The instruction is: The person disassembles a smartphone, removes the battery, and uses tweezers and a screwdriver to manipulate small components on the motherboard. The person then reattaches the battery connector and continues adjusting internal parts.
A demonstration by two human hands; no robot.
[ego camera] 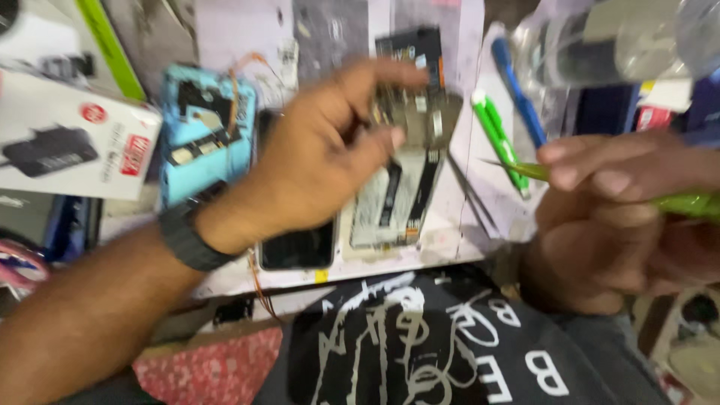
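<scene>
Black cloth with white lettering, the person's shirt (pixel 442 352), fills the nearest part of the view, with a red patterned fabric (pixel 210 371) beside it on the left. Just above, the right hand (pixel 622 217) is curled closed around green tweezers (pixel 525 171), whose thin point sticks out leftward from between thumb and forefinger, clear of the bench. The left hand (pixel 322 161), a dark watch (pixel 191 236) on its wrist, reaches over the white work mat (pixel 450 240) with its fingers half curled; thumb and forefinger pinch at the upper part of an opened phone (pixel 405 172) lying face down on the mat, though motion blur makes it hard to tell how firm the hold is. That hand covers much of a dark phone screen (pixel 296 247) lying just left of the opened phone, and the tweezer tip hovers off to the opened phone's right, apart from it. Further left rests a blue phone frame (pixel 202 142) with an orange wire trailing from it, and beyond that a white charger box (pixel 71 135). To the right of the opened phone lie a green tool (pixel 496 135) and a blue pen (pixel 517 90), with a clear plastic bag (pixel 615 37) at the far corner.
</scene>
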